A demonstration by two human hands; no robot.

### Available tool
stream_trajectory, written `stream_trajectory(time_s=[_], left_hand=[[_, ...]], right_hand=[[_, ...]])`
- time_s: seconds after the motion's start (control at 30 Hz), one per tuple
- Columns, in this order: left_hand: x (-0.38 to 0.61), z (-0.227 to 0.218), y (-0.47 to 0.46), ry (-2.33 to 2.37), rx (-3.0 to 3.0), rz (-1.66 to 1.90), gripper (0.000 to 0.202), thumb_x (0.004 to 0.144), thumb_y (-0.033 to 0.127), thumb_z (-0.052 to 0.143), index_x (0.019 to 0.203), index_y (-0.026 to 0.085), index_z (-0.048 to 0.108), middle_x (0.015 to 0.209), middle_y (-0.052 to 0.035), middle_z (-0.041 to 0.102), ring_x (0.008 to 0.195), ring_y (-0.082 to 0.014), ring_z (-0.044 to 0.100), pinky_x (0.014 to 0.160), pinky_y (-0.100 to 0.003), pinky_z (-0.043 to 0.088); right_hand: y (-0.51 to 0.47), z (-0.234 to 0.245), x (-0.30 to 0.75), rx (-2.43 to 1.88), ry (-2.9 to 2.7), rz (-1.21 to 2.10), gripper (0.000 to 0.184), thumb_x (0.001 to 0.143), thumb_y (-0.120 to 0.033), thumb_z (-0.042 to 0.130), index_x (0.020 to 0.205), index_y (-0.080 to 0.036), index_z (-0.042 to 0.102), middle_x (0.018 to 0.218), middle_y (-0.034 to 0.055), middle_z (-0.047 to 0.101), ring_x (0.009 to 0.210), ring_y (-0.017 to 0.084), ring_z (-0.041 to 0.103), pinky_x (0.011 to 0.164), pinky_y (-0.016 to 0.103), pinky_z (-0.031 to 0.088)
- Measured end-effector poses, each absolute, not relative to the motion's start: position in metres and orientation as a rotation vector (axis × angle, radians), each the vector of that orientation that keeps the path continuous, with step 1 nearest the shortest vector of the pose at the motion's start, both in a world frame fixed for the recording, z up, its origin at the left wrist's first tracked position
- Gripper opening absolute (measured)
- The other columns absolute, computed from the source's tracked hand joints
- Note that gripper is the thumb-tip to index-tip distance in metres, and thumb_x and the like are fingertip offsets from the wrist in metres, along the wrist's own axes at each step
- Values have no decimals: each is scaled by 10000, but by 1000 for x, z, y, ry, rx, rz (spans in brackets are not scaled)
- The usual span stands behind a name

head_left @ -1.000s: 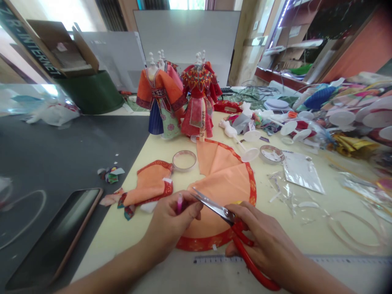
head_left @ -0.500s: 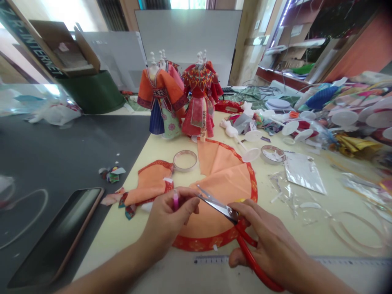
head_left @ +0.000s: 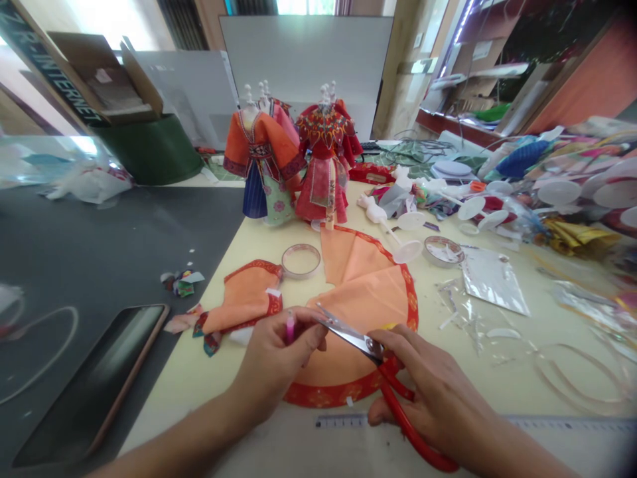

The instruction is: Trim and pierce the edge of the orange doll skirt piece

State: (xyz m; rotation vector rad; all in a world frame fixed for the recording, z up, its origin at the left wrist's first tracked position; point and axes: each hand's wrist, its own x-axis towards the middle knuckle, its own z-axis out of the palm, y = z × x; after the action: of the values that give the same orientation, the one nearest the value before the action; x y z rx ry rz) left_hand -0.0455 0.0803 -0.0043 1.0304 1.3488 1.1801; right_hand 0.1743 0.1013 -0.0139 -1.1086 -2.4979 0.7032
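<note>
My right hand grips red-handled scissors, blades pointing up-left toward my left hand. My left hand pinches a small pink strip between thumb and fingers, right at the scissor tips. Both hands hover over a round orange cloth with a red patterned border lying on the cream table. A smaller orange garment piece with red trim lies just left of it.
Dressed miniature mannequins stand at the back. A tape roll and another roll, white doll stands, plastic bags and fabric clutter lie to the right. A phone lies left; a ruler near me.
My left hand with the pink strip rose slightly and came back down; the scissors stayed at its fingertips. Little else moved.
</note>
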Motion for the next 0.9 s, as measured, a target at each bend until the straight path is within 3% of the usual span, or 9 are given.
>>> stream_trajectory(time_s=[0.33, 0.9], left_hand=[[-46, -5, 79, 1373, 1036, 1141, 201, 771, 359, 643, 785, 159, 641, 603, 21, 561, 478, -48, 368, 453, -180, 286], [-45, -2, 81, 1374, 1039, 1140, 168, 773, 296, 630, 687, 153, 616, 587, 33, 559, 464, -34, 363, 456, -175, 277]], right_hand=[[103, -14, 173, -1090, -2522, 676, 415, 790, -321, 657, 1136, -249, 439, 902, 30, 531, 724, 186, 556, 616, 322, 455], [103, -22, 176, -1085, -2520, 619, 347, 856, -279, 558, 1170, -278, 411, 897, 26, 543, 696, 180, 556, 600, 307, 445]])
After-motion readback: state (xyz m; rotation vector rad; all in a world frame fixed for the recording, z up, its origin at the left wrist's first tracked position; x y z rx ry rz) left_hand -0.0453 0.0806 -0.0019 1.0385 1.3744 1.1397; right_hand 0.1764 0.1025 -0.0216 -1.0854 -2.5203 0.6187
